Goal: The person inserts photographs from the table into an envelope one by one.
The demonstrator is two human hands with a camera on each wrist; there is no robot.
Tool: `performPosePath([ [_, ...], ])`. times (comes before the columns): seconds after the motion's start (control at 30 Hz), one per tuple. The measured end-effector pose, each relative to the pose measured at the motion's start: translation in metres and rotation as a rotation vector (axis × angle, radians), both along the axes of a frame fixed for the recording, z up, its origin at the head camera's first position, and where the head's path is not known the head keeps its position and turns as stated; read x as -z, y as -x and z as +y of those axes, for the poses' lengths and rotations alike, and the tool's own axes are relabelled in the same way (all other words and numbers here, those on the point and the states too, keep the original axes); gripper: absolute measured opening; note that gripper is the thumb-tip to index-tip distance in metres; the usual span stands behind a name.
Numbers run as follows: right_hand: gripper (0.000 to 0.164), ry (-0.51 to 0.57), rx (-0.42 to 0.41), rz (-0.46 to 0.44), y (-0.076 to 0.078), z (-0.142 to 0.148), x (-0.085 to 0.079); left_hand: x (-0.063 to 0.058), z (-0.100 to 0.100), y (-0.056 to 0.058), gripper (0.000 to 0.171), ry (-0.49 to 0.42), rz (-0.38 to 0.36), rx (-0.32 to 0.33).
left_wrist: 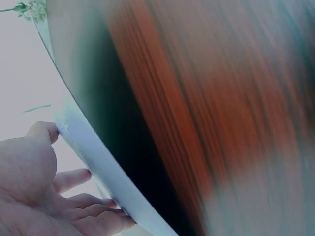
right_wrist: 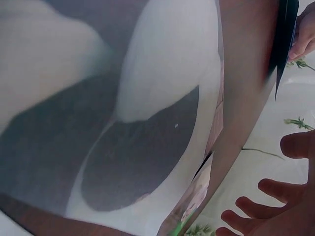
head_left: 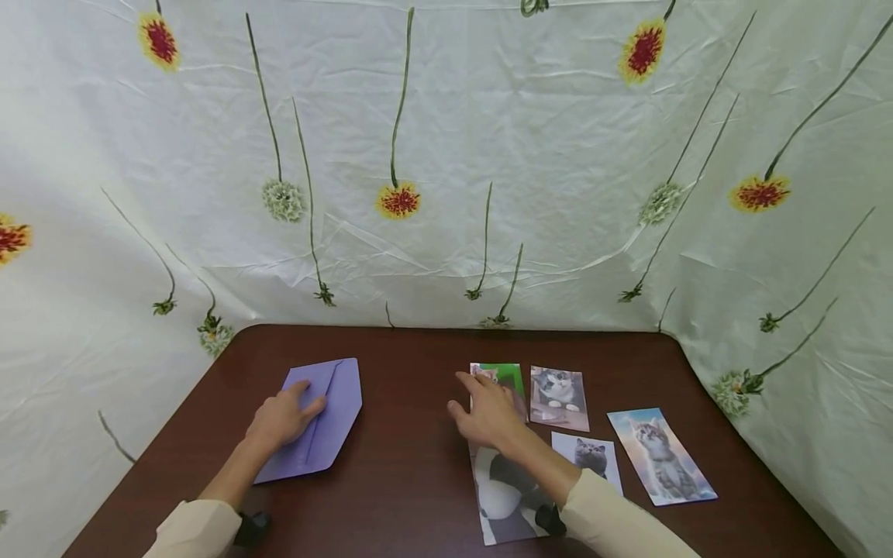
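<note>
A purple envelope (head_left: 339,426) lies flap side up at the left of the table. My left hand (head_left: 281,420) rests on it, fingertips touching its face, also seen in the left wrist view, where the envelope (left_wrist: 110,160) appears edge-on and pale. Over the pictures on the right, my right hand (head_left: 488,412) has relaxed, spread fingers and holds nothing. Under it is a card with a green corner (head_left: 513,375), partly hidden. Below that lies a larger grey-and-white picture (head_left: 505,500), partly covered by my forearm and filling much of the right wrist view.
Beside the right hand lie a cat card (head_left: 560,399) and a grey kitten card (head_left: 593,457), the latter partly behind my sleeve. A blue-edged kitten card (head_left: 661,457) lies farther right. The dark brown table (head_left: 412,434) meets a flowered white cloth (head_left: 446,155) at its back.
</note>
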State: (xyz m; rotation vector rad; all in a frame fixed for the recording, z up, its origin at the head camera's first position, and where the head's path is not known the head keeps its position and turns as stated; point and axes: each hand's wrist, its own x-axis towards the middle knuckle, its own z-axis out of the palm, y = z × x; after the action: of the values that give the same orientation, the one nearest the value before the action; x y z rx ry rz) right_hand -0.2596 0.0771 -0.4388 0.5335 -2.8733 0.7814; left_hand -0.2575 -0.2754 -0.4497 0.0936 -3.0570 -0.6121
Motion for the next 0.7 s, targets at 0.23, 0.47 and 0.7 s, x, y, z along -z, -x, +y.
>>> performPosePath([
  [0.23,0.054,0.002,0.044,0.016,0.001,0.014,-0.001,0.0,0.012,0.001,0.062,-0.018,0.001,0.029],
  [0.47,0.053,0.029,0.072,0.003,0.004,0.029,-0.003,-0.002,0.024,0.001,0.061,-0.028,0.015,0.057],
  [0.7,0.054,0.038,0.103,-0.015,0.011,0.05,-0.011,-0.001,0.04,0.009,0.06,-0.054,0.022,0.077],
])
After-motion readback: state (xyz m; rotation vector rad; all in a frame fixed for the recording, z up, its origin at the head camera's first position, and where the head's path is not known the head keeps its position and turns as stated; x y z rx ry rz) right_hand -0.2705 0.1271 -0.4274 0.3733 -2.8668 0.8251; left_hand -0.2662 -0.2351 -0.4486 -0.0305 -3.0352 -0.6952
